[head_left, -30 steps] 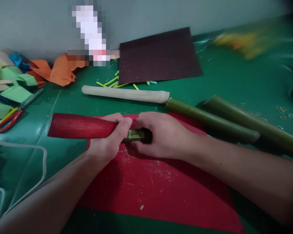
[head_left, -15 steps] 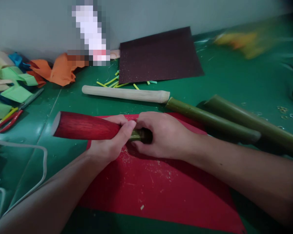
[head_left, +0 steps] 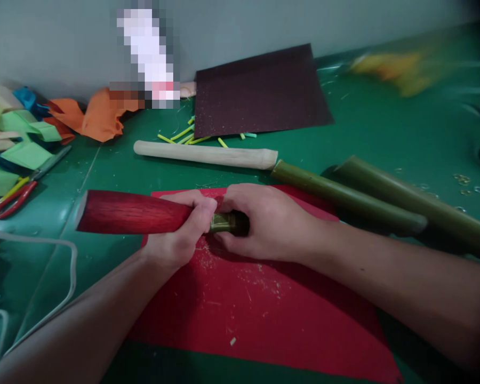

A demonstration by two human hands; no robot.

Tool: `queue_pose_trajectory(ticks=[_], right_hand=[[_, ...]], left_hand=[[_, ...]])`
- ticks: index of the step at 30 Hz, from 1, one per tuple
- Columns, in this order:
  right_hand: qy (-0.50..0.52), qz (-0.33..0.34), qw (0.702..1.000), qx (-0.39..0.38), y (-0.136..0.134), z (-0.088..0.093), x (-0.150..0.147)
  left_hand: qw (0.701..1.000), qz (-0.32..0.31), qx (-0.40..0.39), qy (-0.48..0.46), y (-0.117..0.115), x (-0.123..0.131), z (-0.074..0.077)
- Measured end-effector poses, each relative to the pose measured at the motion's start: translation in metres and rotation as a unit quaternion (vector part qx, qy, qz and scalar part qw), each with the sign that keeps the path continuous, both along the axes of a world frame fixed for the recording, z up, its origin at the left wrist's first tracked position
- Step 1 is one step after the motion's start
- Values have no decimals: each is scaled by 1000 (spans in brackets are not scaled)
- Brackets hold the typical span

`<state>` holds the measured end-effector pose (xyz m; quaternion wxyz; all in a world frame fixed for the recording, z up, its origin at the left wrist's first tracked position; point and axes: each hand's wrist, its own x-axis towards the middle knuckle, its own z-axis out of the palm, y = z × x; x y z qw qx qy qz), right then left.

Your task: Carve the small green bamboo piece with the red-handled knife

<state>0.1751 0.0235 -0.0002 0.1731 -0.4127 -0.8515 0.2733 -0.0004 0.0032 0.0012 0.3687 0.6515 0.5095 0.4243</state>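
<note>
My left hand (head_left: 188, 224) is wrapped around a red wooden handle (head_left: 124, 212), thick and streaked, its flat cut end pointing left. Whatever the handle carries at its right end is hidden by my fingers. My right hand (head_left: 264, 221) grips a short green bamboo piece (head_left: 224, 222), with a dark part at its right end inside my curled fingers. Both hands are close together over a red sheet (head_left: 260, 314) sprinkled with fine pale shavings.
Beyond my hands lie a pale peeled stick (head_left: 204, 154) and two green bamboo lengths (head_left: 344, 194). A dark brown sheet (head_left: 260, 93) rests on yellow-green strips. Left are red-handled scissors (head_left: 16, 200), orange cloth (head_left: 104, 114) and a white cable (head_left: 74, 266). Small rings (head_left: 462, 178) are scattered right.
My left hand and the red handle have shifted slightly left and down, showing more of the bamboo piece. My right hand has stayed nearly still.
</note>
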Motion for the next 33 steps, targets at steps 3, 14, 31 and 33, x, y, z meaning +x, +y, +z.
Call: queue_pose_trajectory(ticks=[3, 14, 31, 33], right_hand=[[1, -2, 1000, 2, 0, -1, 0], [12, 5, 1000, -2, 0, -4, 0], [12, -7, 1000, 14, 0, -4, 0], [12, -7, 1000, 16, 0, -4, 0]], left_hand=[[1000, 0, 5, 14, 0, -1, -1], [997, 39, 48, 37, 7, 5, -3], [999, -33, 11, 15, 2, -6, -5], [999, -44, 15, 15, 2, -7, -5]])
